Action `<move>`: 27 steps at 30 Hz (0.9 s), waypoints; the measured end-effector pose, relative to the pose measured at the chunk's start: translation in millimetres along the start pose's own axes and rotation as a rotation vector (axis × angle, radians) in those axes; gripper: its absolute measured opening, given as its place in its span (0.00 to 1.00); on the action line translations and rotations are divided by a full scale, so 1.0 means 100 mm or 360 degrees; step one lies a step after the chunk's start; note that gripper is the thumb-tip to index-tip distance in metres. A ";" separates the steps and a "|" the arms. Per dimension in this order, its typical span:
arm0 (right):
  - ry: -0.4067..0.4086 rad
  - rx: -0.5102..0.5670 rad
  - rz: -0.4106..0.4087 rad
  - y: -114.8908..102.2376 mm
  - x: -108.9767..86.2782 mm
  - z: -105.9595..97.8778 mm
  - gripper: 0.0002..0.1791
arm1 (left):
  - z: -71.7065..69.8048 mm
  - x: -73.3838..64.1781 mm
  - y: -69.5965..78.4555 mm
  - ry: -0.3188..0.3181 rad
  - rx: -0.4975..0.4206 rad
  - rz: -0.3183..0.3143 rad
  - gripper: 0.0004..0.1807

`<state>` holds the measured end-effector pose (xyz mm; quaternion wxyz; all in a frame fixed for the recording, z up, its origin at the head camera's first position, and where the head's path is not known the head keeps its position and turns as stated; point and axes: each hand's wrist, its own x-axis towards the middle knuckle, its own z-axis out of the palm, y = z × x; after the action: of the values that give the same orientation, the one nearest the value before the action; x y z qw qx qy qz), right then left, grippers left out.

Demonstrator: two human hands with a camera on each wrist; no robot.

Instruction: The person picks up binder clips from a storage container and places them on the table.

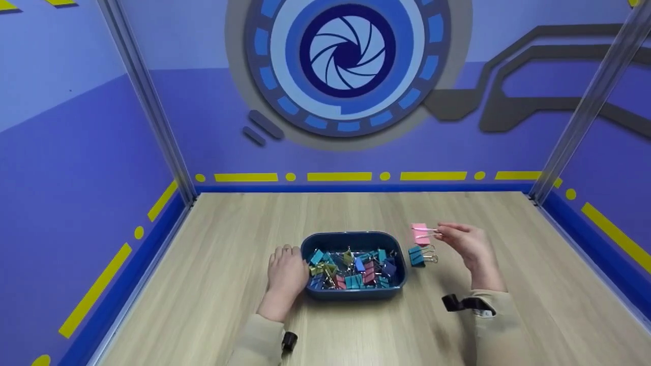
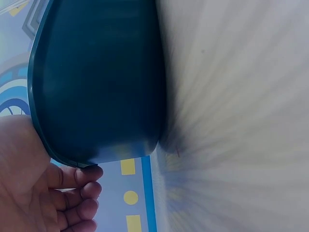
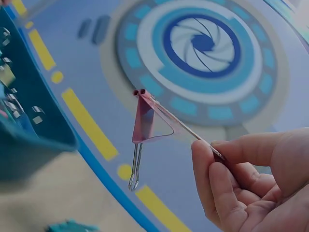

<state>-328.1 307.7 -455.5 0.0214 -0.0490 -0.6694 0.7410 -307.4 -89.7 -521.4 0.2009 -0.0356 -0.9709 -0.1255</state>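
Observation:
My right hand (image 1: 470,249) pinches a pink binder clip (image 1: 420,233) by one wire handle, between thumb and fingertips. In the right wrist view the clip (image 3: 144,118) hangs in the air, its other handle pointing down. Just below it in the head view, a teal binder clip (image 1: 417,256) lies on the table, right of a dark blue plastic bin (image 1: 351,295). Several binder clips (image 1: 368,272) in mixed colours lie inside the bin. At the bin's left end, my left hand (image 1: 288,269) holds the rim, curled fingers outside (image 2: 72,176); its thumb tip is hidden.
The wood-grain table (image 1: 229,229) is enclosed by printed panels, with a back wall (image 1: 203,127) behind it and metal posts (image 1: 147,96) at the corners. A black strap (image 1: 463,304) sits on the right wrist.

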 end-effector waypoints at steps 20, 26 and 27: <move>0.0460 0.0152 0.0246 0.18 0.02 -0.71 0.10 | -0.02 -0.01 0.00 -0.0027 0.0009 -0.0002 0.16; 0.0466 0.0026 0.0280 0.30 0.04 -0.79 0.12 | 0.00 0.00 0.00 -0.0030 -0.0005 -0.0005 0.16; 0.0462 -0.0007 0.0289 0.32 0.05 -0.79 0.15 | 0.00 -0.01 0.00 -0.0032 -0.0008 -0.0005 0.16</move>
<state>-323.6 383.2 -495.7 0.0509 -0.2158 -0.6538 0.7235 -306.5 -89.8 -521.3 0.1907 -0.0357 -0.9726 -0.1278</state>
